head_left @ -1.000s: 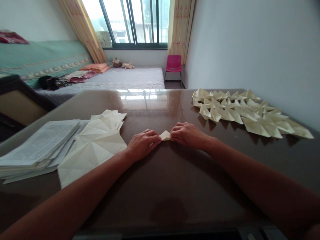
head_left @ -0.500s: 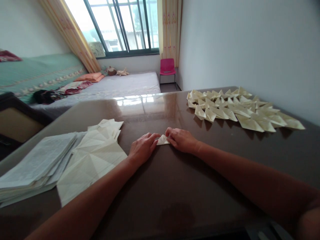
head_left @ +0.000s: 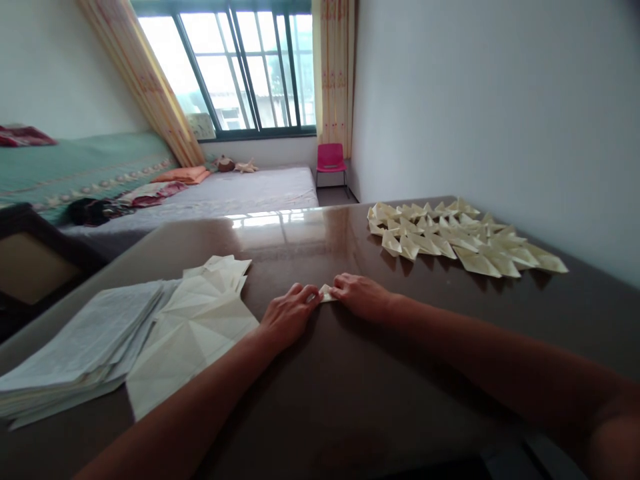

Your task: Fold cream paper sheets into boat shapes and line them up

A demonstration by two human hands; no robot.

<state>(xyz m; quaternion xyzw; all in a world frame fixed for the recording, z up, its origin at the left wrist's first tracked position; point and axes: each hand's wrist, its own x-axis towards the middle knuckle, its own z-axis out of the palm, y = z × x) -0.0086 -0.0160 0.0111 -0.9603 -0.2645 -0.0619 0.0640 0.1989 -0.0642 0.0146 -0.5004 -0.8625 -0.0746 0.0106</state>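
A small folded piece of cream paper [head_left: 327,294] lies on the brown tabletop in the middle of the view, mostly covered by fingers. On its left side my left hand [head_left: 293,310] grips it, fingers bent and pressed together. The right side is pinched by my right hand [head_left: 363,297], with the fingertips close to those of the left. Beside my left forearm lie creased cream sheets [head_left: 195,333], fanned out and partly under the arm. Which folds the fingers press cannot be seen.
A stack of printed papers [head_left: 85,343] sits at the left of the glossy table [head_left: 300,400]. Rows of folded paper pieces [head_left: 450,233] stand at the back right, near the wall. Beyond are a bed [head_left: 270,183] and a pink chair [head_left: 332,160].
The view has tilted up and shifted. My hands have drawn closer together on the folded paper, and less of it shows between them than a second ago.
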